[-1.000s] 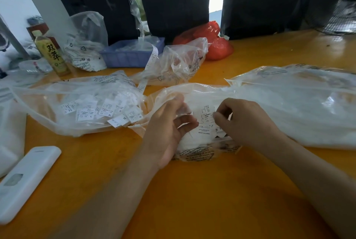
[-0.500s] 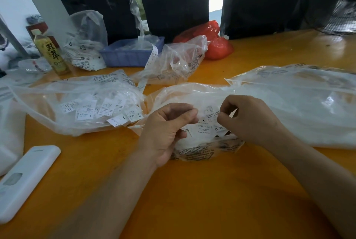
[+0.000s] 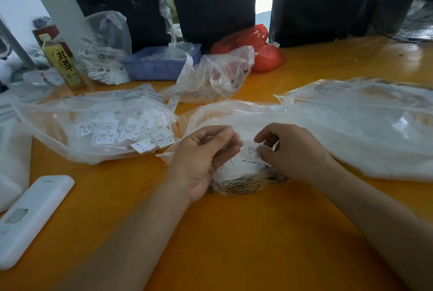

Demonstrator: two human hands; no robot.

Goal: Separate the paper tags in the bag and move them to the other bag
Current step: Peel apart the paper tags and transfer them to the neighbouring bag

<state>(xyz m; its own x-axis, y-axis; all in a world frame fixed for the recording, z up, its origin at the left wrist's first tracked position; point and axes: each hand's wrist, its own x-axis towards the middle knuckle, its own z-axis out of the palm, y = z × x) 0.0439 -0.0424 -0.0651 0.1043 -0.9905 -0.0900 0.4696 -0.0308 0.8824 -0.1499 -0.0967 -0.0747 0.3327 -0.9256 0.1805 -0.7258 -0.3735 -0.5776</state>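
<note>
A clear plastic bag (image 3: 236,112) lies on the orange table in front of me, full of white paper tags (image 3: 249,153). My left hand (image 3: 203,159) and my right hand (image 3: 290,150) both reach into its mouth. Each pinches one side of a white tag printed "MADE IN CHINA", held between them. To the left lies a second clear bag (image 3: 70,112) with several loose separated tags (image 3: 131,131) marked with sizes such as L and XL.
A white remote (image 3: 30,218) lies at the near left. A yellow drink bottle (image 3: 63,63), a blue basket (image 3: 159,65), crumpled clear bags (image 3: 222,75) and a red bag (image 3: 257,49) stand at the back. A large filled clear bag (image 3: 363,126) lies on the right.
My left hand has closed its fingers and come up to the tag, and both hands have drawn closer together over the bag's mouth.
</note>
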